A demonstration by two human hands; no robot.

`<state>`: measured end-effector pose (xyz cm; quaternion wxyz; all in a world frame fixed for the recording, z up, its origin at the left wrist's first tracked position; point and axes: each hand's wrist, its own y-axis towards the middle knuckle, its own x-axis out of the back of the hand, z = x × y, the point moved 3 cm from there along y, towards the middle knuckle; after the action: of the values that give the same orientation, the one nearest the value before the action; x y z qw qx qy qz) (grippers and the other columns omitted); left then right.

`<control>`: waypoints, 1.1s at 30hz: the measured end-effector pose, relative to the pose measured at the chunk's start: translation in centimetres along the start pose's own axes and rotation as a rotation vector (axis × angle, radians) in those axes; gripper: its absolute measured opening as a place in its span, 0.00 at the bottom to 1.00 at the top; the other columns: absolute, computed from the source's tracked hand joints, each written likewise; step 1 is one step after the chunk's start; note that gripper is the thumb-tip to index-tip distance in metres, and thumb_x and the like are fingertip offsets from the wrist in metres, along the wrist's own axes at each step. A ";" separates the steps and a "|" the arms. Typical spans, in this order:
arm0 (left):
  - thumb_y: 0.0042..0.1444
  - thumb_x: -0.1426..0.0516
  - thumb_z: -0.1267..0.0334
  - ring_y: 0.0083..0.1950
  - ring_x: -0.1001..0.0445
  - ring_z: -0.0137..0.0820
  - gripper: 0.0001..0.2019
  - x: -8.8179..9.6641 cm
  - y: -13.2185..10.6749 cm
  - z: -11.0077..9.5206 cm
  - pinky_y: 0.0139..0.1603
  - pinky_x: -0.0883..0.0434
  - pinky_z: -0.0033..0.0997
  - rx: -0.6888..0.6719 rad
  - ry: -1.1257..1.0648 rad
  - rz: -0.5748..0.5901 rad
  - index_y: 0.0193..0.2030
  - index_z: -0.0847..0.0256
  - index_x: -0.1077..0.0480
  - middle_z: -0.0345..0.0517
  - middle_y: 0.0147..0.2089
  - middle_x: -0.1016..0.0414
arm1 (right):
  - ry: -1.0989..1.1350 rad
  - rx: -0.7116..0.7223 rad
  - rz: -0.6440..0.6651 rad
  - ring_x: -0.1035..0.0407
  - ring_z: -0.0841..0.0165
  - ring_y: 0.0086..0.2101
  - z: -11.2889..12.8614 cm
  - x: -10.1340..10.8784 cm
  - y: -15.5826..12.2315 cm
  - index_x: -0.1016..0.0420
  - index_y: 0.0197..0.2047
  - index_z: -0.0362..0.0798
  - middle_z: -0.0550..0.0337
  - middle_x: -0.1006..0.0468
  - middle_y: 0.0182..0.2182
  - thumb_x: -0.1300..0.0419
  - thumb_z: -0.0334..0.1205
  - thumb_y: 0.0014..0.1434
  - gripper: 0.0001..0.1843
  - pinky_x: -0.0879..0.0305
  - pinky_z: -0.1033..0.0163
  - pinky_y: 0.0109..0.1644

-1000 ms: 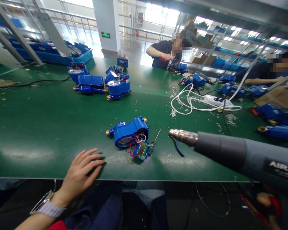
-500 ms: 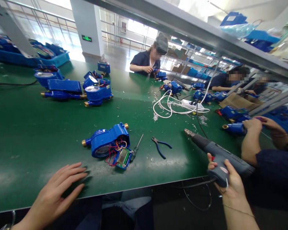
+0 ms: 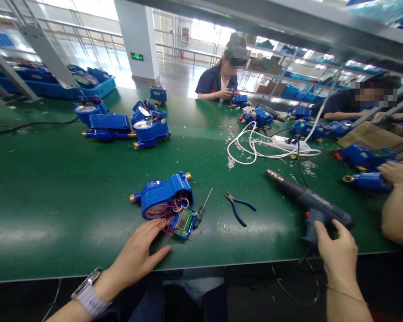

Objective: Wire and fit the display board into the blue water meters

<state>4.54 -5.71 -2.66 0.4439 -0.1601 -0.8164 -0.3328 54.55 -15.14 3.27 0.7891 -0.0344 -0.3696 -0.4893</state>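
Note:
A blue water meter [image 3: 164,194] with brass pipe ends lies on the green bench, its housing opened and red, yellow and white wires hanging out. They lead to a small display board [image 3: 182,222] in a blue frame. My left hand [image 3: 144,246] is open beside the board, fingertips at the red wires. A grey heat gun [image 3: 309,201] rests on the bench, nozzle pointing left. My right hand [image 3: 337,246] is at its handle with thumb and finger spread apart, no longer wrapped around it. Between them lie a small screwdriver [image 3: 204,208] and blue-handled cutters [image 3: 240,209].
More blue meters [image 3: 109,126] stand at the back left, near a blue crate [image 3: 104,88]. A white power strip [image 3: 290,143] with looped cable lies back right among scraps. A co-worker's arm [image 3: 401,210] is close on the right; another person [image 3: 218,82] sits opposite.
My left hand has moved right, to the wires at the display board. My right hand has lowered the heat gun onto the bench and loosened from its handle. The view has shifted left.

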 end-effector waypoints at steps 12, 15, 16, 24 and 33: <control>0.59 0.42 0.57 0.60 0.29 0.45 0.25 0.7 1.1 0.7 0.66 0.44 0.59 0.088 -0.050 0.115 0.62 0.59 0.38 0.57 0.59 0.28 | -0.273 0.897 0.789 0.33 0.57 0.42 16.4 -14.9 -15.4 0.28 0.58 0.52 0.51 0.27 0.43 0.50 0.43 0.68 0.19 0.35 0.53 0.45; 0.57 0.40 0.56 0.61 0.30 0.45 0.27 1.2 1.4 1.9 0.69 0.49 0.60 0.104 -0.070 0.117 0.62 0.58 0.39 0.56 0.60 0.28 | -0.317 0.854 0.789 0.33 0.58 0.40 16.3 -15.7 -15.8 0.24 0.47 0.48 0.50 0.28 0.39 0.49 0.44 0.67 0.14 0.36 0.55 0.42; 0.56 0.39 0.55 0.61 0.31 0.45 0.28 1.3 1.5 2.2 0.69 0.49 0.60 0.117 -0.082 0.117 0.62 0.58 0.39 0.56 0.60 0.28 | -0.320 0.828 0.788 0.32 0.59 0.39 16.0 -15.7 -15.8 0.25 0.44 0.47 0.51 0.28 0.38 0.48 0.44 0.67 0.13 0.36 0.57 0.41; 0.51 0.34 0.55 0.59 0.31 0.44 0.31 1.6 1.8 2.7 0.59 0.34 0.49 0.192 -0.232 0.135 0.60 0.56 0.38 0.54 0.58 0.29 | -0.261 0.615 0.823 0.30 0.61 0.33 14.4 -13.9 -16.3 0.30 0.43 0.49 0.55 0.27 0.40 0.43 0.46 0.59 0.12 0.40 0.59 0.34; 0.47 0.32 0.57 0.55 0.28 0.46 0.35 1.0 4.3 2.5 0.56 0.30 0.48 0.251 -0.401 0.287 0.61 0.59 0.37 0.54 0.56 0.27 | 0.056 0.344 0.826 0.30 0.64 0.29 14.0 -13.4 -17.9 0.33 0.50 0.45 0.55 0.29 0.34 0.50 0.48 0.60 0.20 0.33 0.58 0.33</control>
<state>4.84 -0.95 -1.03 0.3324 -0.2807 -0.8918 -0.1244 29.27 -8.57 -0.37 0.9223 -0.0343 -0.3794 -0.0651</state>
